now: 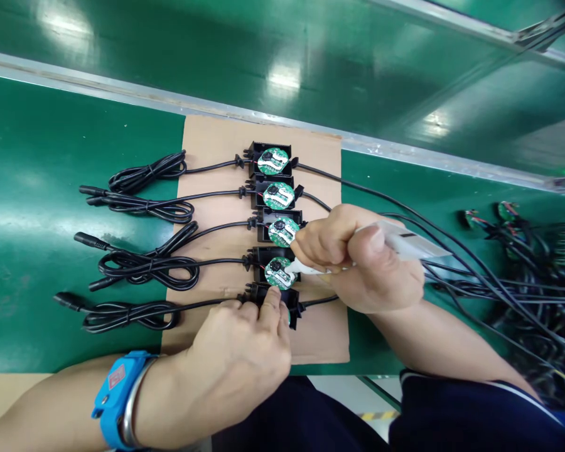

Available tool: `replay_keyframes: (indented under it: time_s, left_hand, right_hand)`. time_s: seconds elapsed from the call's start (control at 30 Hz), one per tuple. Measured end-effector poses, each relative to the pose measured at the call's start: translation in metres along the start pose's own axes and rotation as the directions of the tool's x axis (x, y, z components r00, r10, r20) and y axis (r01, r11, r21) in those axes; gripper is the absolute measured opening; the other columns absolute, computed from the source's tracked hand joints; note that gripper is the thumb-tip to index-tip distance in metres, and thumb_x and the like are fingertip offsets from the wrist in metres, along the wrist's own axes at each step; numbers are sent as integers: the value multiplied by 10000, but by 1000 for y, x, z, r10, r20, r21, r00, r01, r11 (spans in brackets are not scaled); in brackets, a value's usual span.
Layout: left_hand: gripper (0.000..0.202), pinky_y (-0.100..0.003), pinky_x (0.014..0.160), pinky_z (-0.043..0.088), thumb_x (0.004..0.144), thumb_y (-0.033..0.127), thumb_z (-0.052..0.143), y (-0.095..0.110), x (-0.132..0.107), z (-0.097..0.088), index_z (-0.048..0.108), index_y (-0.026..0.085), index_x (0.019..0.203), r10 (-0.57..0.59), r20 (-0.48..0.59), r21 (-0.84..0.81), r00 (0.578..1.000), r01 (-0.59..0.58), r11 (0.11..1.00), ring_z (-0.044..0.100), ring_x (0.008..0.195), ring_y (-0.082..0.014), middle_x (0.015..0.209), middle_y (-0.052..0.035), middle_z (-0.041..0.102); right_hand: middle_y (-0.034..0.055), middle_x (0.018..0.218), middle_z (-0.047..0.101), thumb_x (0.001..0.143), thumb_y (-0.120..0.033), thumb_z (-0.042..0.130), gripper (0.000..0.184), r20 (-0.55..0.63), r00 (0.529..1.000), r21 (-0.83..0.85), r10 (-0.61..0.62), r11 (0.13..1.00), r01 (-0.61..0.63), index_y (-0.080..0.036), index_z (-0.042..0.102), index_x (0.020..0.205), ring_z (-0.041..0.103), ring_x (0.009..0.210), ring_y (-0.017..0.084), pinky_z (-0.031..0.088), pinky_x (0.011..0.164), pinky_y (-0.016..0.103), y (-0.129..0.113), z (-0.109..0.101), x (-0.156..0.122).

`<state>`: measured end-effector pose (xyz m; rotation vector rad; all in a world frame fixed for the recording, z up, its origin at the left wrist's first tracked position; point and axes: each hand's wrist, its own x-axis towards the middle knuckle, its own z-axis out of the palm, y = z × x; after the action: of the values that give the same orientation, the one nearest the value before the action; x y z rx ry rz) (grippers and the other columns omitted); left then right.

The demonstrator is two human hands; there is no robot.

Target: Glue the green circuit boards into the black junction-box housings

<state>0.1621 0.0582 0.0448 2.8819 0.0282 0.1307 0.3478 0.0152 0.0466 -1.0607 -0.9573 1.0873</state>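
Observation:
My right hand (358,263) is wrapped round a soft white squeeze tube (409,242), its thin nozzle pointing left. The nozzle tip touches a round green circuit board (279,274), the fourth from the back, where white paste shows. My left hand (245,351) holds nothing; its index finger is stretched out to the near edge of that board. Under this hand, the nearest board and its black housing (294,301) are partly hidden. Farther back, a third board (282,231), a second (279,195) and a rear board (273,161) lie over open black housings; white paste shows on them.
Cardboard (216,135) lies beneath the row on the green table (23,251). Coiled black cables (145,263) with plugs extend left. Other cables run right to a tangled cable pile (537,307) with more boards. A metal rail (122,94) crosses behind. A blue wrist strap (122,395) circles my left wrist.

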Motion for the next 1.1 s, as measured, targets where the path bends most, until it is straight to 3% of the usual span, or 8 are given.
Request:
replay_keyframes:
  time_s: [0.33, 0.57, 0.7, 0.87, 1.1]
  left_hand:
    - [314, -288, 441, 475, 844, 191, 652, 0, -2, -1, 748, 89, 1125, 21, 11, 26, 1000, -21, 999, 694, 603, -195, 1200, -204, 709]
    - [391, -331, 524, 472, 891, 145, 493, 21, -28, -17, 674, 8, 1209, 276, 98, -46, 956, -273, 961, 699, 771, -252, 1191, -242, 697]
    - [455, -331, 449, 367, 852, 96, 461, 29, -39, -15, 627, -59, 1246, 230, 120, -1, 966, -231, 973, 633, 637, -219, 1072, -245, 722]
    - [459, -335, 436, 316, 817, 77, 467, 28, -41, -13, 646, -51, 1220, 236, 114, 12, 965, -239, 971, 605, 611, -212, 1024, -231, 725]
    - [456, -325, 421, 305, 809, 82, 481, 28, -43, -8, 648, -53, 1211, 208, 136, 17, 969, -212, 977, 609, 590, -212, 933, -207, 729]
  right_hand:
    - [-36, 515, 311, 929, -460, 597, 419, -101, 983, -120, -150, 983, 138, -200, 504, 614, 323, 459, 104, 198, 458, 294, 6, 0, -2]
    - [-53, 537, 271, 942, -502, 580, 444, -114, 992, 32, -62, 997, 66, -195, 488, 634, 287, 463, 85, 263, 476, 287, -20, 19, -34]
    - [-47, 543, 286, 947, -497, 570, 436, -82, 996, 111, -27, 993, 36, -197, 477, 646, 285, 476, 89, 242, 475, 287, -6, 37, -47]
    - [-45, 540, 295, 949, -460, 580, 421, -84, 994, 148, -65, 986, 77, -192, 473, 642, 263, 475, 83, 214, 471, 285, 14, 45, -48]
    - [-40, 545, 301, 960, -439, 562, 403, -78, 996, 91, -53, 994, 60, -191, 483, 653, 274, 483, 88, 218, 481, 289, 8, 43, -53]
